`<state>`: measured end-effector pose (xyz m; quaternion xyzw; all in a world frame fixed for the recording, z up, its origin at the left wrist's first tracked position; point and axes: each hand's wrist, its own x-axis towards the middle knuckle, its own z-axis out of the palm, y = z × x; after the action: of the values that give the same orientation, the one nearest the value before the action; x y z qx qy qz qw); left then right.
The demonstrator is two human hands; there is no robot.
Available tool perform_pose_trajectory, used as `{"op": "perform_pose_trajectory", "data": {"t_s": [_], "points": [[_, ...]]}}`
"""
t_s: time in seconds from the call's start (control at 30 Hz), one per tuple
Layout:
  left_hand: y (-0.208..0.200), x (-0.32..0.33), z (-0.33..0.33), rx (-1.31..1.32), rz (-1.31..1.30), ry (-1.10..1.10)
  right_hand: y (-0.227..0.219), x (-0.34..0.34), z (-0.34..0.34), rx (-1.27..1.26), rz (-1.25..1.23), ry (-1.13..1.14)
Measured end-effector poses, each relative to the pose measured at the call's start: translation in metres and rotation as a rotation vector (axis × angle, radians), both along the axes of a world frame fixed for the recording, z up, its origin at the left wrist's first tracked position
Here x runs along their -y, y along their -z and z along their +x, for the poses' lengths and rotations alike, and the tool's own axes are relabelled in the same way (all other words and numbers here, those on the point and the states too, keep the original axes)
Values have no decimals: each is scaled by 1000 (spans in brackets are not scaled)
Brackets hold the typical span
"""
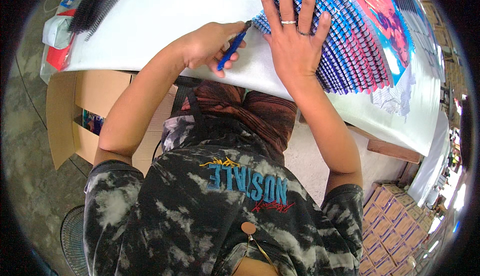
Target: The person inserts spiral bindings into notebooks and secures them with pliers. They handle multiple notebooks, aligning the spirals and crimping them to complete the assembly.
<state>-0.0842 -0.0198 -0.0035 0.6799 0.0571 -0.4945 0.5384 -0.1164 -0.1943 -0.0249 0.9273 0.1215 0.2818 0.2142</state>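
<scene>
My left hand [212, 46] is closed around blue-handled pliers [231, 51]. Their dark tip points up toward the left edge of a fanned stack of spiral-bound notebooks [350, 41], beside the end of a coil. My right hand [296, 41], wearing rings, lies flat with fingers spread over the coiled edges of that stack. The notebooks have blue, pink and purple colouring along their edges, and a glossy pink and blue cover [382, 21] shows on top at the right.
A bundle of black spiral coils [102, 8] lies at the far left of the white table [165, 11]. Below that side stands an open cardboard box [62, 106]. Crumpled white paper [397, 96] sits right of the notebooks. Stacked cartons [392, 226] and a fan [73, 236] are on the floor.
</scene>
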Motion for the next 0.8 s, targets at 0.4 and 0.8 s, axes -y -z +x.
{"op": "perform_pose_trajectory", "data": {"t_s": [0.4,0.8], "points": [[-11,-44,30,884,852,408,-53,39,-92,358,820,-349],[16,30,-54,738,-181,-23,34,199,-42,-488,1307,-62]]}}
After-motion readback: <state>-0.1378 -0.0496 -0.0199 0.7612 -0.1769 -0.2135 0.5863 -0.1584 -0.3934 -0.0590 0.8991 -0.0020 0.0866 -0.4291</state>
